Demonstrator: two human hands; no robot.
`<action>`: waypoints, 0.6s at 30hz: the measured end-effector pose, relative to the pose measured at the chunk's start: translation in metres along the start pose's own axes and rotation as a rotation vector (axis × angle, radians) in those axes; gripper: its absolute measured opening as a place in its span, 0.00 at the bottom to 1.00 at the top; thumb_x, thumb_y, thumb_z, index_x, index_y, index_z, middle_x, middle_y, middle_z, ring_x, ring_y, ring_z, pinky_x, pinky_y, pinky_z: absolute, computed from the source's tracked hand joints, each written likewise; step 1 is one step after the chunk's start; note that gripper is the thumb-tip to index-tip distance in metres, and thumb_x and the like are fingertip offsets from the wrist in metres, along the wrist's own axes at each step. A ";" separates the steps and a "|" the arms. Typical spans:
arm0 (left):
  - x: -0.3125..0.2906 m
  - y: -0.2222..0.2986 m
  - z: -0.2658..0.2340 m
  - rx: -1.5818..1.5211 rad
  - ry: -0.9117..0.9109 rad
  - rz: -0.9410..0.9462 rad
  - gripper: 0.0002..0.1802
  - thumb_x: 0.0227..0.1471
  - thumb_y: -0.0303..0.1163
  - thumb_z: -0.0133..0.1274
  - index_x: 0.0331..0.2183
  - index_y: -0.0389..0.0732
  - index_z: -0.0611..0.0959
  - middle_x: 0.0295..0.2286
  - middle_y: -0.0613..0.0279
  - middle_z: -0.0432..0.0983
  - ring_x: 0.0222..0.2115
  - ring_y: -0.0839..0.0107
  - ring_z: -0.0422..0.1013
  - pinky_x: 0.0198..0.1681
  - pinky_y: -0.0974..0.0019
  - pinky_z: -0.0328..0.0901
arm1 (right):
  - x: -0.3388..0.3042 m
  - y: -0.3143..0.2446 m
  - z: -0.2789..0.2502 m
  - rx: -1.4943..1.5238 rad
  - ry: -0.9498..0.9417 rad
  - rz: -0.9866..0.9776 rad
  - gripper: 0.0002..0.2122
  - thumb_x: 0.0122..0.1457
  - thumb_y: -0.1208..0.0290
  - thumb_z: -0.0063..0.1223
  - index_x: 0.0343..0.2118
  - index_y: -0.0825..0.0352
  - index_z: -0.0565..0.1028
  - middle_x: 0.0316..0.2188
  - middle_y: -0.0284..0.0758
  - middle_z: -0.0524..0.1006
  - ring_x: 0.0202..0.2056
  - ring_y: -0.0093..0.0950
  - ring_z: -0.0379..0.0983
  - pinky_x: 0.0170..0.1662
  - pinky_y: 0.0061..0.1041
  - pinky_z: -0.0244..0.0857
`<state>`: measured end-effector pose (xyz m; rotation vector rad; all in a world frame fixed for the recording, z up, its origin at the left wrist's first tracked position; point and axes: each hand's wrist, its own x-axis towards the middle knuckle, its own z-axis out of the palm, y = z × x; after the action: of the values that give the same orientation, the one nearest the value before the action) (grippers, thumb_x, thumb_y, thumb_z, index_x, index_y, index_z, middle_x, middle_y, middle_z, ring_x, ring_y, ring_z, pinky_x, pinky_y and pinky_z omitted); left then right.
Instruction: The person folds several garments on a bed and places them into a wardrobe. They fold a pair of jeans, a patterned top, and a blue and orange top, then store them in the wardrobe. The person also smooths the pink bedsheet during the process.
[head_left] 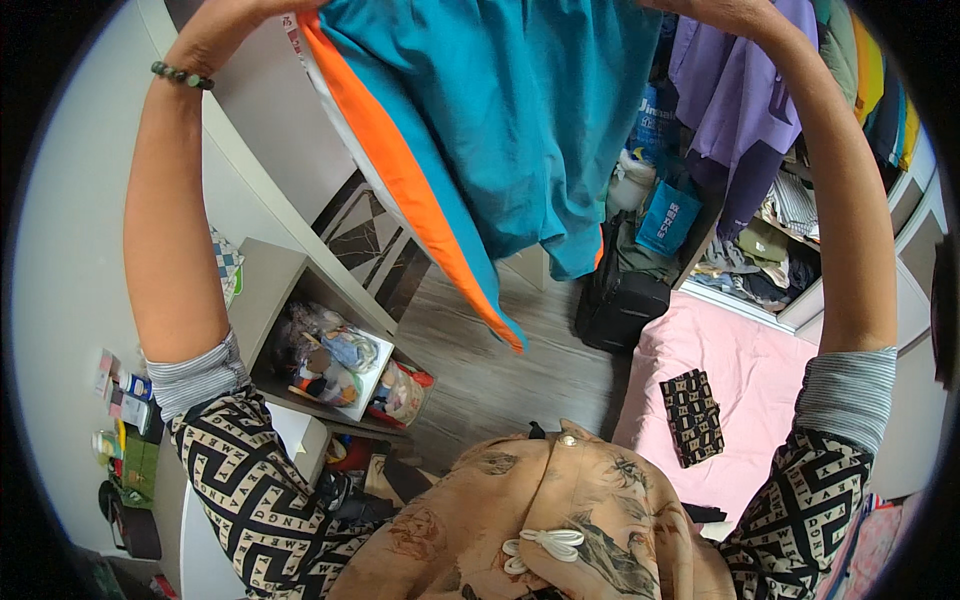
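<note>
A pair of teal trousers (500, 130) hangs stretched between my raised arms at the top of the head view. Orange and white stripes run down the trousers' left side, and the lower ends hang free above the floor. My left hand (255, 10) is closed at the upper left corner of the cloth, with a dark bead bracelet on that wrist. At the opposite upper corner, my right hand (700, 8) is closed on the cloth too. The picture's upper edge cuts off most of the fingers of both hands and the trousers' waist.
On the right, a pink-covered bed (760, 360) bears a folded black-and-tan patterned cloth (692, 418). Behind it stand a black suitcase (622, 305) and an open wardrobe with a hanging purple garment (735, 85). A cabinet (270, 270) with filled drawers is at left.
</note>
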<state>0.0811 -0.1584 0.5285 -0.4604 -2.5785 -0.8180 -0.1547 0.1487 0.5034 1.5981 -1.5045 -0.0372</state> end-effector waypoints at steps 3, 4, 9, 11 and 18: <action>-0.001 -0.010 -0.004 0.119 -0.019 0.051 0.16 0.44 0.35 0.65 0.35 0.37 0.81 0.29 0.67 0.77 0.30 0.77 0.72 0.35 0.74 0.67 | 0.001 0.003 0.003 0.030 -0.126 0.238 0.12 0.44 0.67 0.64 0.30 0.66 0.77 0.31 0.42 0.76 0.38 0.40 0.72 0.43 0.34 0.67; -0.001 -0.010 -0.005 0.033 -0.034 -0.027 0.17 0.44 0.36 0.65 0.34 0.36 0.81 0.29 0.66 0.76 0.32 0.77 0.71 0.37 0.73 0.66 | 0.000 0.006 0.004 0.084 -0.100 0.294 0.11 0.44 0.68 0.64 0.30 0.66 0.77 0.30 0.41 0.75 0.37 0.39 0.73 0.41 0.34 0.67; 0.003 -0.006 -0.001 0.295 0.150 0.074 0.16 0.42 0.35 0.63 0.31 0.35 0.78 0.28 0.64 0.70 0.33 0.73 0.67 0.39 0.70 0.64 | 0.002 0.016 0.022 0.371 0.274 0.360 0.08 0.47 0.73 0.60 0.30 0.68 0.77 0.25 0.36 0.73 0.29 0.31 0.73 0.34 0.28 0.67; 0.006 -0.007 0.004 0.697 0.268 0.225 0.15 0.40 0.32 0.61 0.30 0.34 0.77 0.26 0.66 0.67 0.30 0.72 0.65 0.38 0.71 0.63 | 0.004 0.020 0.034 0.724 0.307 0.590 0.06 0.50 0.75 0.57 0.31 0.69 0.77 0.21 0.29 0.72 0.26 0.23 0.71 0.29 0.22 0.65; 0.024 -0.035 0.016 0.443 0.741 0.083 0.16 0.45 0.15 0.40 0.38 0.38 0.74 0.28 0.60 0.70 0.32 0.70 0.67 0.39 0.68 0.63 | 0.044 0.014 0.107 1.225 0.550 0.897 0.06 0.52 0.77 0.49 0.20 0.60 0.69 0.15 0.23 0.66 0.17 0.17 0.60 0.21 0.19 0.55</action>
<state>0.0416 -0.1711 0.5111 -0.0922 -1.9377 -0.2799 -0.2161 0.0547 0.4733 1.3376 -1.6921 1.9513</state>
